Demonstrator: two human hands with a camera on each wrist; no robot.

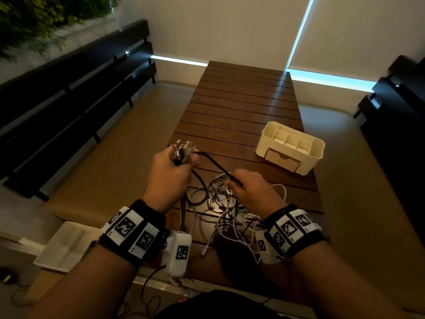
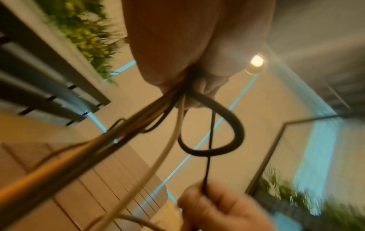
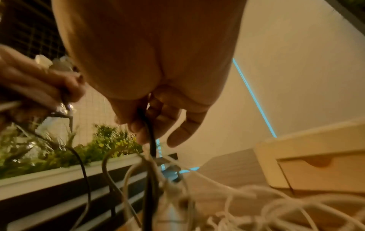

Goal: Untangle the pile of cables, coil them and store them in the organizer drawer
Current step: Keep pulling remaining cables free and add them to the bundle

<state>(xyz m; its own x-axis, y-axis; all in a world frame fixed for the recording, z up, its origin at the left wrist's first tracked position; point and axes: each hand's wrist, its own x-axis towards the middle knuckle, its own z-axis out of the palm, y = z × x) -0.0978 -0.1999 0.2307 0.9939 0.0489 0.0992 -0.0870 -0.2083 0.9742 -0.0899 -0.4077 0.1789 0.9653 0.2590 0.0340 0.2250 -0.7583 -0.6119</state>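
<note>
At the far left we are seeing a dark slatted bench [image 1: 76, 107] running along the wall, with green plants [image 1: 41, 17] above it, and near us on the left a white tray [image 1: 66, 246] is lying on the tan cushion.

Moving right, our left hand [image 1: 171, 172] is hovering over the left edge of the slatted wooden table [image 1: 243, 104]. Its fingers are curling tightly round a bundle of cable ends, and the connector plugs [image 1: 184, 148] are sticking up out of the fist on its far side. The left wrist view is showing several cables dropping from that fist, among them a thick dark one bending into a loop.

A thin black cable [image 1: 216, 163] is stretching taut from the left fist across to our right hand [image 1: 254, 188]. There we are pinching it between thumb and forefinger, while the remaining fingers are hanging loosely curled, as the right wrist view is showing.

Under and between both hands the pile of cables [image 1: 230, 210] is lying tangled on the near end of the table, white, grey and dark strands crossing one another.

Farther right, the cream organizer [image 1: 291, 147] is sitting on the table near its right edge, well apart from the pile. Its drawer [image 1: 282, 160] is facing us, closed.
</note>
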